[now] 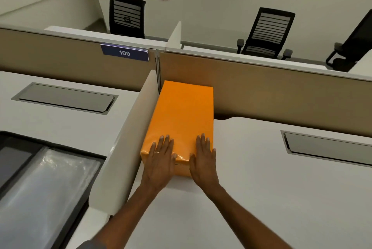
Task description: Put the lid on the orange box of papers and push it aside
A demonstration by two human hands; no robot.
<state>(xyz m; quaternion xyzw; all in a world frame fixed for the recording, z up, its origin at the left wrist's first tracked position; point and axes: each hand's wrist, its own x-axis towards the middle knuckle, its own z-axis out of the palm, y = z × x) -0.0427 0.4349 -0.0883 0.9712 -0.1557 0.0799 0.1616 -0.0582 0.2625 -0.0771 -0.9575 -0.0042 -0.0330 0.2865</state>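
The orange box [184, 113] lies lengthwise on the white desk [251, 168] with its orange lid on top, so no papers show. Its far end touches the tan partition and its left side runs along the white divider. My left hand [160, 161] lies flat on the lid's near left corner, fingers spread. My right hand [203, 159] rests flat on the near right corner, fingers spread too. Both palms hang over the box's near edge. Neither hand grips anything.
A white divider [128, 140] stands left of the box. The tan partition [271, 91] with a "109" tag [124, 53] closes the back. Grey cable flaps [330, 147] [64, 97] are set into both desks. Plastic-wrapped items [46, 188] lie at lower left. Black chairs stand beyond.
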